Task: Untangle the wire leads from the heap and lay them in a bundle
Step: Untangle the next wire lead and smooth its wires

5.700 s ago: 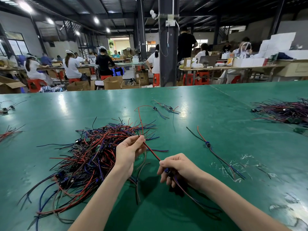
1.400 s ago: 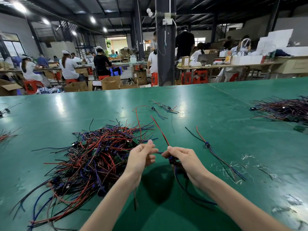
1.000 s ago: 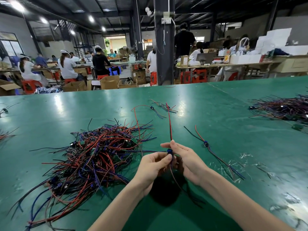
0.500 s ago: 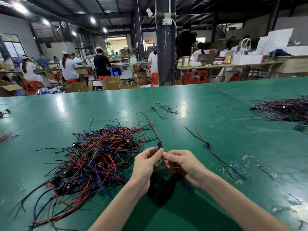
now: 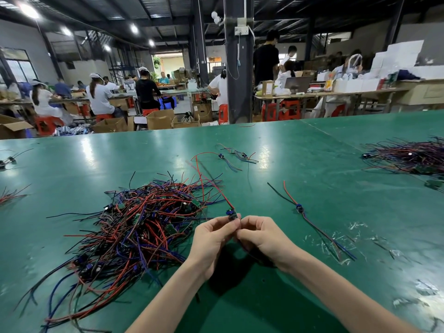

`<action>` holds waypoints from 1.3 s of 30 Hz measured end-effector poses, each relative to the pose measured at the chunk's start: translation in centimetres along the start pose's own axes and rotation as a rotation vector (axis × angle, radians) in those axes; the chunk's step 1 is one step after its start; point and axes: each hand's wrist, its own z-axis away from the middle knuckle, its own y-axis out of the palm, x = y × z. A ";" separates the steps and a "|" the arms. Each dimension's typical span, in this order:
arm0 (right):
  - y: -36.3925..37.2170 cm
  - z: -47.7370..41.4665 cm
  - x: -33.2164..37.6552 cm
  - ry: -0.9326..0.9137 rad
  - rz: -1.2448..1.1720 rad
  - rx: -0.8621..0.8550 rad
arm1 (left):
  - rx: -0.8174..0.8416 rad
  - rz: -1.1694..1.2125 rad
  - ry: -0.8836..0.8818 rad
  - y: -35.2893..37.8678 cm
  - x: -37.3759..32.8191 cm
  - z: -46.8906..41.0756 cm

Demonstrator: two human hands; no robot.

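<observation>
Green table (image 5: pixel 312 152) carried the heap (image 5: pixel 134 224); the left hand (image 5: pixel 212 239) and right hand (image 5: pixel 263 236) had drawn together, both pinching one lead (image 5: pixel 230 213) just beside it, apparently freed and ready for bundling

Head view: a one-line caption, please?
Left hand and right hand pinch one wire lead beside the tangled heap on the green table.

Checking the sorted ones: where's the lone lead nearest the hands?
Head view: the lone lead lies flat on the green table, just right of the right hand, opposite the heap.
</observation>
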 end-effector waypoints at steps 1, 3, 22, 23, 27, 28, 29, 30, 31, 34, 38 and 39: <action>0.1 0.0 0.0 -0.012 0.019 -0.003 | 0.011 -0.004 -0.012 0.0 0.0 0.0; 0.2 0.0 0.0 -0.032 0.038 -0.001 | 0.024 0.005 -0.042 -0.1 0.0 0.0; 0.4 0.5 0.4 0.051 0.020 0.069 | 0.008 -0.078 -0.095 0.2 -0.6 0.5; 0.5 0.5 0.5 0.034 0.017 0.077 | 0.031 -0.063 -0.132 0.1 -0.8 0.5; 0.5 0.5 0.4 0.046 -0.081 0.104 | 0.103 0.030 -0.218 0.1 -1.1 0.5; 0.4 0.4 0.3 0.061 -0.110 0.105 | 0.096 0.036 -0.217 0.1 -1.1 0.5; 0.4 0.4 0.3 0.078 -0.139 0.108 | 0.081 0.041 -0.212 0.2 -1.1 0.4; 0.4 0.3 0.3 0.096 -0.164 0.111 | 0.059 0.045 -0.203 0.3 -1.1 0.4; 0.4 0.3 0.2 0.111 -0.183 0.113 | 0.031 0.043 -0.191 0.3 -1.1 0.4; 0.4 0.2 0.2 0.126 -0.177 0.118 | -0.054 -0.060 -0.109 0.0 -1.1 0.1; 0.5 0.2 0.0 0.118 -0.125 0.097 | -0.093 -0.220 -0.031 -0.3 -1.2 0.2; 0.5 0.3 0.0 0.115 -0.107 0.091 | -0.090 -0.231 -0.029 -0.4 -1.3 0.2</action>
